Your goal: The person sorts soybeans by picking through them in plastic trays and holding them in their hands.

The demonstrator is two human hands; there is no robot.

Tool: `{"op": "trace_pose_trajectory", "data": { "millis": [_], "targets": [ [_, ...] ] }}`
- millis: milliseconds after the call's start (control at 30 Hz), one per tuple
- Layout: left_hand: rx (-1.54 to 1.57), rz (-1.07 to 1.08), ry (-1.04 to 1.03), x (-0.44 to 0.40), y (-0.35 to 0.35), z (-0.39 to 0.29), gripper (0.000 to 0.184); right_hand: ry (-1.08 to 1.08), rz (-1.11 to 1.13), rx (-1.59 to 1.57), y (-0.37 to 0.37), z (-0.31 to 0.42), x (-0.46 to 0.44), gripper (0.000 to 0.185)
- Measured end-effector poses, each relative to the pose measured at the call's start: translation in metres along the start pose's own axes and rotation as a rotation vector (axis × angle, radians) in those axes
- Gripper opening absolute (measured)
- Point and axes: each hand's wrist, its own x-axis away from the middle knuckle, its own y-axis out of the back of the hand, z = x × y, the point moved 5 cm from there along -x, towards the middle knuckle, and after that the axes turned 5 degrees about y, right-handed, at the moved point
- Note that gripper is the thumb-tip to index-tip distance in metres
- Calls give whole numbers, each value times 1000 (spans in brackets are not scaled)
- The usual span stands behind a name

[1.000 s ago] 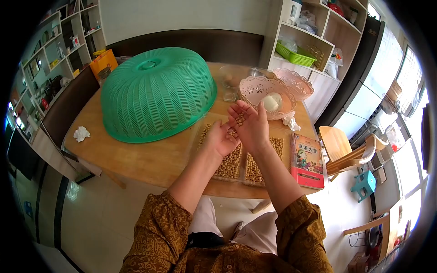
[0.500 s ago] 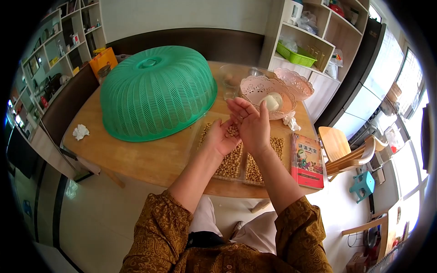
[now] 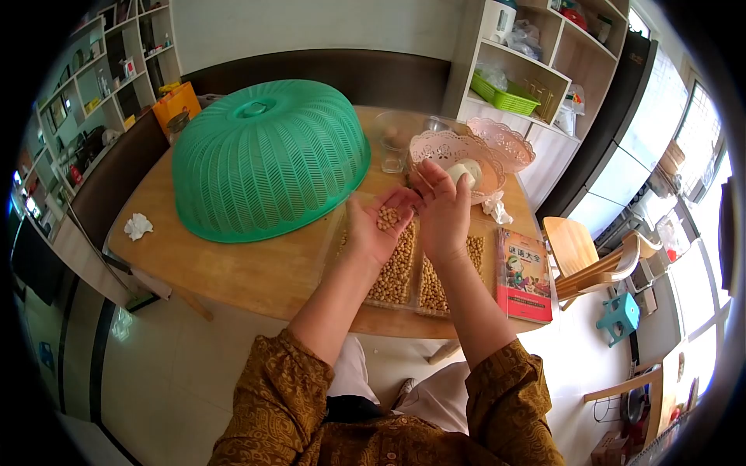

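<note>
Small round tan beans (image 3: 387, 218) are cradled above the clear plastic divided tray (image 3: 415, 301) in the open, cupped left hand (image 3: 378, 230), just beside the open right hand (image 3: 444, 221), where nothing is seen held.

Small tan beans (image 3: 387, 218) clustered in left palm (image 3: 371, 239).

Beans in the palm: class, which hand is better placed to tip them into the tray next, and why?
Probably the left hand: the beans lie in its open palm, which appears to be over the tray. The right hand shows no beans.
</note>
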Motion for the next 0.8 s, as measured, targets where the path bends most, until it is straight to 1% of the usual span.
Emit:
{"op": "trace_pose_trajectory", "data": {
  "millis": [67,100,167,200,233,267,300,333,367,433,467,500,533,567,633,700,767,800],
  "targets": [
    [-142,-59,-111,5,-5,-6,76,15,-39,24,2,2,0,60],
    [-142,-58,-111,4,-4,-5,76,13,-73,35,5,2,0,58],
    [-472,-28,-342,4,-8,-11,78,13,-104,48,7,3,0,57],
    [-471,-24,-344,3,-8,-9,78,36,-142,116,9,4,0,52],
    [-636,-14,-470,6,-11,-11,76,60,-182,185,12,7,0,47],
    [-799,-5,-596,9,-16,-12,75,65,-180,186,14,8,1,47],
    [-798,-1,-596,15,-20,-12,75,108,-155,331,15,12,2,42],
    [-884,0,-630,23,-28,-11,73,150,-131,476,16,17,3,38],
    [-970,0,-662,28,-33,-11,71,152,-133,480,19,23,5,38],
    [-974,41,-651,22,-28,-10,71,36,-41,667,23,32,9,30],
    [-981,79,-641,19,-26,-9,70,35,-45,674,35,34,8,30],
    [-974,81,-635,17,-26,-7,70,40,38,829,47,31,6,27],
    [-1000,33,-666,16,-25,-8,73,42,123,983,52,32,6,24],
    [-1025,-16,-698,15,-24,-8,76,37,121,991,60,36,9,24],
    [-967,17,-666,3,-17,-6,77,-80,322,1439,64,32,23,25],
    [-917,48,-640,-2,-13,-5,78,-103,363,1427,62,30,35,25],
    [-931,57,-610,-4,-12,-3,79,-86,638,1549,47,25,47,27],
    [-933,53,-612,-4,-11,-3,79,-29,664,1594,44,23,50,29]
  ]
}}
